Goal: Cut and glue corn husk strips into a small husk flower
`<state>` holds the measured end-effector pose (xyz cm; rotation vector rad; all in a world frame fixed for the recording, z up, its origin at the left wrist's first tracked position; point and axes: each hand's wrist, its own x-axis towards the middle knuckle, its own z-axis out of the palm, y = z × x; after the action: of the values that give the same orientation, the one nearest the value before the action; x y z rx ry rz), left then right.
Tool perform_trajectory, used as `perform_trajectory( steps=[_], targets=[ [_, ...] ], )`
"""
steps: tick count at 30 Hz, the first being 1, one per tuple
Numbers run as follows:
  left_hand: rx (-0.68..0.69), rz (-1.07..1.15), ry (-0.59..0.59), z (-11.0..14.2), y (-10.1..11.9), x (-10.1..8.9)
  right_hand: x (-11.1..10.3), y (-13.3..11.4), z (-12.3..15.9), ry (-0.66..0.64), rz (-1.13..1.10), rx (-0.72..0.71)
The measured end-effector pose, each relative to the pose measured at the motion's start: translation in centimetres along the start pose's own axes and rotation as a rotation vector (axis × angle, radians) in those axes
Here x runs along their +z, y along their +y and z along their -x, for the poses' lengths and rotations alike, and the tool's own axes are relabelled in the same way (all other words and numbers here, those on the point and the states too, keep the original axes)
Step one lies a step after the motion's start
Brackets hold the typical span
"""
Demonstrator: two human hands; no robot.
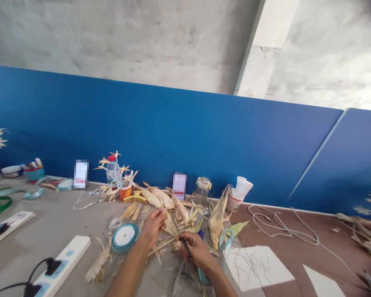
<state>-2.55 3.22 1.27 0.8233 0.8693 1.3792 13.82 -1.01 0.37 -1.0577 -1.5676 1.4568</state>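
Observation:
My left hand [153, 227] is closed in a pinch above the litter of dried husks; what lies between its fingertips is too small to make out. Dried corn husks [156, 197] lie just beyond those fingertips. Black-handled scissors [186, 248] are in my right hand [196, 251], their thin blades pointing up and left toward the husk scraps. Left of my left hand is a spool of blue ribbon [125, 238] with a white centre. A bunched husk [217, 220] stands to the right of my right hand.
A power strip [63, 266] with plugs lies at the front left. White paper [259, 268] holding thin dark sticks is at the right. Along the blue partition [173, 132] stand a red-capped bottle [112, 171], a clear jar [202, 192], a paper cup [235, 202] and two phones. White cables [281, 225] trail rightward.

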Motion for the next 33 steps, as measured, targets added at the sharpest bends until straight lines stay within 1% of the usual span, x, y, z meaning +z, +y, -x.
perform_trajectory(
  steps=[8, 15, 20, 26, 29, 33],
  targets=[
    [-0.004, -0.01, 0.007, 0.1, -0.1, 0.2, 0.2, 0.7, -0.2, 0.005, 0.0, 0.002],
    [0.01, -0.017, 0.025, 0.3, -0.1, 0.5, 0.3, 0.9, -0.3, 0.01, -0.047, 0.029],
    [0.019, 0.006, 0.027, 0.2, -0.4, 0.4, 0.4, 1.2, -0.5, 0.018, -0.057, 0.017],
    [0.035, 0.015, 0.029, 0.1, -0.5, 0.3, 0.3, 1.5, -0.6, -0.002, -0.05, 0.011],
    [0.031, 0.022, 0.025, 0.1, -0.4, 0.3, 0.3, 1.5, -0.6, 0.014, -0.039, 0.006],
    [0.031, 0.05, 0.029, 0.2, -0.3, 0.5, 0.4, 1.2, -0.6, 0.048, -0.096, 0.0]
  ],
)
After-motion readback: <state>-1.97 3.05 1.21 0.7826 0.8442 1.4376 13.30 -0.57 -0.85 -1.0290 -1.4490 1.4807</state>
